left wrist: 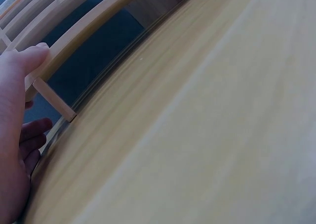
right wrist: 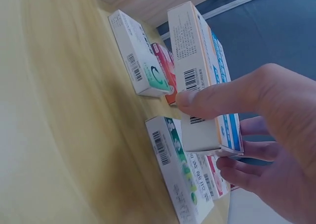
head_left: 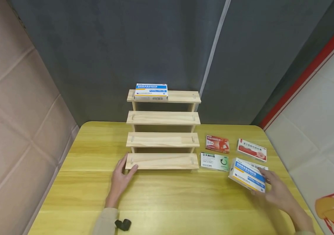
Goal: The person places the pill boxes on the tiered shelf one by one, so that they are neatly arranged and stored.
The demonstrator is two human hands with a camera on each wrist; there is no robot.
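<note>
In the head view my right hand holds a white and blue medicine box above the table's right side. The right wrist view shows the thumb on the barcode side of this medicine box and fingers on the opposite side. My left hand grips the left end of the lowest step of a four-tier wooden display rack. In the left wrist view the thumb of the left hand lies on the step's edge, with the other fingers lower down beside the rack's leg.
A similar blue and white box lies on the rack's top tier. Right of the rack lie a red box, a white-green box and a red-white box. Another green-white box lies below the held one. A small black object is near the left sleeve.
</note>
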